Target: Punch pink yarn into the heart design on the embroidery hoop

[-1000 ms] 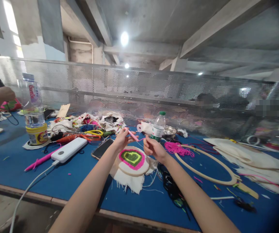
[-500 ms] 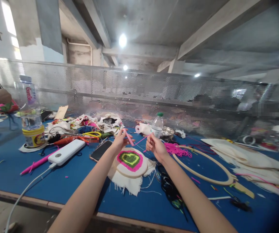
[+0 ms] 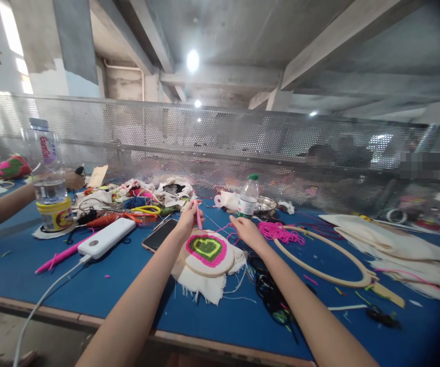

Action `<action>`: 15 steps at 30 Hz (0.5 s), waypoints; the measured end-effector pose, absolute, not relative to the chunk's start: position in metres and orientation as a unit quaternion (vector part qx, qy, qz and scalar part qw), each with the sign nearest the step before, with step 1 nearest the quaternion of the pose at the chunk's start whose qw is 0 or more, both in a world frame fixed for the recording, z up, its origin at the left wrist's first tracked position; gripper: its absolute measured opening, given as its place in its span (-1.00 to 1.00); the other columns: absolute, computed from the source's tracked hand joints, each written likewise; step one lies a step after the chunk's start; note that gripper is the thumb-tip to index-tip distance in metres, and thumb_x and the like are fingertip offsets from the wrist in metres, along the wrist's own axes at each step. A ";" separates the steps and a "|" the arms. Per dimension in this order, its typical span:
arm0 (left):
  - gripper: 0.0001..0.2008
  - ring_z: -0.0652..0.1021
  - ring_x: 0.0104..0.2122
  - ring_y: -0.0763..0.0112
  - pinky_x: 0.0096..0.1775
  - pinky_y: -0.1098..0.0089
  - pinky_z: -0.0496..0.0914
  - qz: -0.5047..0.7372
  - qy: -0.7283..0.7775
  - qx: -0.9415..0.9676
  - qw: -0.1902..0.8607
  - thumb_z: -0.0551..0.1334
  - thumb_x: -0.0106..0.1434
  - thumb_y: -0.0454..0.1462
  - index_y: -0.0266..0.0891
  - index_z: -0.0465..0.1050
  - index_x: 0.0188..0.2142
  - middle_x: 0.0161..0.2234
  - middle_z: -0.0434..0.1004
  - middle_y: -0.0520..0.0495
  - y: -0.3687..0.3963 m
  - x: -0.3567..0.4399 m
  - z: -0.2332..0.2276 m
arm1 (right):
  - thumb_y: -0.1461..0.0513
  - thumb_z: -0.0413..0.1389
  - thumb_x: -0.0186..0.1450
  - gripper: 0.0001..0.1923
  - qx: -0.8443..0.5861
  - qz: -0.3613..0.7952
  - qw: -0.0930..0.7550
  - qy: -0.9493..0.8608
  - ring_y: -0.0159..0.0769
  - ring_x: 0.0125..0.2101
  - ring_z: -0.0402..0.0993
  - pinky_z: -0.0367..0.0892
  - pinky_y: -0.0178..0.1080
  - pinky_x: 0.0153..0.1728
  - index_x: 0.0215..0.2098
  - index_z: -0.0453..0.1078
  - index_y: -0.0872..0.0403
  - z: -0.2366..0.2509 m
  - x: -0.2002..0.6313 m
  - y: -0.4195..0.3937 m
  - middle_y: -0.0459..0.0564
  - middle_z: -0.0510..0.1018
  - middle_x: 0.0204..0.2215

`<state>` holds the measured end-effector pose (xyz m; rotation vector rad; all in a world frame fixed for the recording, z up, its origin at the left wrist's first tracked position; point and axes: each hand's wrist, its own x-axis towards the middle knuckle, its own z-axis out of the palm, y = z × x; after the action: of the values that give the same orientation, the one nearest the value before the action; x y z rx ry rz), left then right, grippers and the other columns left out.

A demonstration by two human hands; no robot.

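The person's left hand [image 3: 186, 220] pinches a pink punch needle [image 3: 196, 213] between thumb and fingers, holding it nearly upright just above the far left edge of a small embroidery hoop [image 3: 207, 252]. The hoop lies flat on the blue table [image 3: 101, 285], with frayed white cloth spilling out from under it on the near side. Stitched inside the hoop is a heart shape in pink with a yellow-green centre. The right hand [image 3: 244, 229] hovers just beyond the hoop's far right edge, fingers curled together around a strand of pink yarn [image 3: 225, 227] that runs across toward the needle; how firmly it grips cannot be told.

Right of the hoop lies a much larger empty wooden hoop [image 3: 325, 260], with a loose bundle of pink yarn [image 3: 279, 233] at its far left rim. Beyond the small hoop stands a green-capped water bottle [image 3: 248, 199]. Left of the hoop lie a dark phone [image 3: 161, 235], a white power bank [image 3: 107, 238] with its cable trailing off the table edge, and a pink pen [image 3: 61, 254]. Farther left a clear bottle [image 3: 47, 168] stands on a yellow tub [image 3: 55, 214], and another person's arm [image 3: 1, 211] reaches in behind it. A heap of fabric scraps [image 3: 135, 193] sits beyond the phone.
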<state>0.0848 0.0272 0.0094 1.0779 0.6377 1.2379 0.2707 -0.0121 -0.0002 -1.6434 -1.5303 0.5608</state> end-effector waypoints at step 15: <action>-0.84 0.07 -0.86 0.70 -0.73 0.61 -0.14 0.543 0.351 0.464 0.605 0.11 0.09 -0.18 -0.21 0.20 -0.41 -0.77 0.09 0.21 0.023 0.087 0.014 | 0.19 0.04 0.14 -0.88 -0.679 0.002 0.229 -0.697 -0.37 -0.38 0.33 0.08 -0.37 -0.48 -0.46 0.34 0.08 -0.033 0.273 0.000 -0.02 0.45 -0.39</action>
<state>0.0870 0.0228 0.0144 1.0740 0.8122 1.2559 0.2727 0.0003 -0.0332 -1.8697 -1.9188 0.0048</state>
